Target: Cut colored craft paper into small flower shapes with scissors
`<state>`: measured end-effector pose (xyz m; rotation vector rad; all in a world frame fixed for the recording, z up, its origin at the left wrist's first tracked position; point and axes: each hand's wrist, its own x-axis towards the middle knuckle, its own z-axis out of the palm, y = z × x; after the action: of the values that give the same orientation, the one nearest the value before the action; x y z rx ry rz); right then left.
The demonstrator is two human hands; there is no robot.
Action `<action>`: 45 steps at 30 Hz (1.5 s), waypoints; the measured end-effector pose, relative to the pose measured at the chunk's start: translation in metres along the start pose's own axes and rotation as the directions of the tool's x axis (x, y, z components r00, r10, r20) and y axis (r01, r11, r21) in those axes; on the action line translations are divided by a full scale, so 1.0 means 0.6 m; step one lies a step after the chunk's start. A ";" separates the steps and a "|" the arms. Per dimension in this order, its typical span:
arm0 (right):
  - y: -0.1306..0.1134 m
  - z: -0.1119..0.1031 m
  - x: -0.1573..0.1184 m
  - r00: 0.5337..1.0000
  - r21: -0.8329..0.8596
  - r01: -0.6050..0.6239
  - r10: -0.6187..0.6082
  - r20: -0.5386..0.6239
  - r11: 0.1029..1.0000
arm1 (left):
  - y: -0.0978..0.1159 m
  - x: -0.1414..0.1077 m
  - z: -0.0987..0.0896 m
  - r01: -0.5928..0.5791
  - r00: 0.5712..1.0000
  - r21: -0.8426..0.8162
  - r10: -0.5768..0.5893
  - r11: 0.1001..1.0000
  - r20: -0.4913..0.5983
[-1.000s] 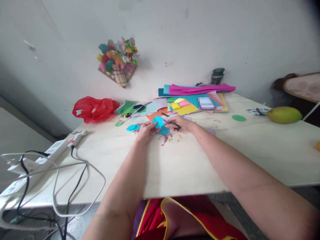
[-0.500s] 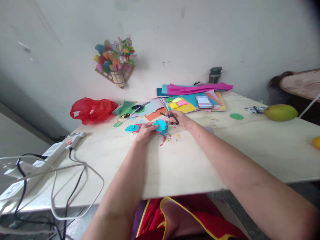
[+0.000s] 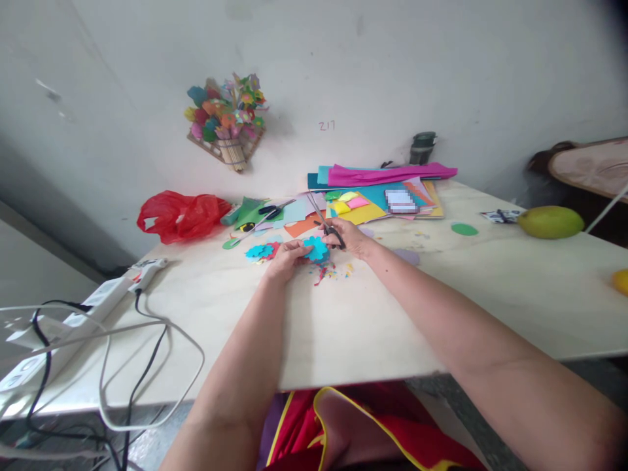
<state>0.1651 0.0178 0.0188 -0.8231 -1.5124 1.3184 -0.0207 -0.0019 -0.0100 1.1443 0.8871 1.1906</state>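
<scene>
Between the fingers of my left hand (image 3: 290, 256) is a blue paper flower (image 3: 316, 249) with scalloped petals. My right hand (image 3: 349, 237) is closed around the black handles of a pair of scissors (image 3: 334, 237), whose blades point up and away, toward the wall. The fingertips of my right hand are right beside the flower's upper edge; whether they touch it I cannot tell. More blue paper flowers (image 3: 259, 252) lie to the left of my left hand, next to a red paper piece (image 3: 273, 249). Tiny paper scraps (image 3: 324, 273) are scattered below the flower.
Behind my hands lie coloured sheets (image 3: 373, 208), a phone (image 3: 401, 201), a magenta roll (image 3: 387, 174) and a second pair of scissors (image 3: 270, 210). A red plastic bag (image 3: 179, 216) sits at the back left. A power strip (image 3: 73, 327) with cables occupies the left; a mango-like fruit (image 3: 550, 221) is right.
My right hand has shifted slightly left with the scissors, and the blades lean more to the left. The blue flower has turned a little in my left hand.
</scene>
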 end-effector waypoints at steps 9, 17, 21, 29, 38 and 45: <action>0.013 0.006 0.004 0.998 -0.003 -0.042 0.043 0.048 0.999 | 0.005 -0.002 0.004 -0.063 0.997 -0.025 0.062 0.998 -0.035; 0.014 0.004 0.002 0.989 -0.033 -0.059 0.063 0.134 0.998 | 0.003 0.000 0.000 -0.064 0.997 -0.031 0.062 0.997 -0.055; 0.011 -0.004 0.004 0.997 -0.041 -0.041 0.043 0.065 0.998 | 0.002 0.000 0.000 -0.068 0.997 -0.027 0.067 0.997 -0.032; 0.006 0.006 0.005 0.999 0.045 -0.008 0.010 -0.035 0.999 | 0.003 -0.003 0.006 -0.029 0.999 0.011 0.028 1.000 0.031; 0.026 0.006 0.016 1.000 0.014 0.000 0.000 -0.011 1.000 | -0.001 0.001 0.004 -0.050 0.998 0.013 0.050 0.999 0.036; 0.022 0.021 0.009 0.998 0.042 -0.048 0.046 0.039 0.998 | 0.002 0.001 0.001 -0.069 0.997 -0.047 0.068 0.996 -0.034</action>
<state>0.1503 0.0210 0.0076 -0.8141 -1.4972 1.4039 -0.0201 -0.0015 -0.0088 1.1270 0.8448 1.2828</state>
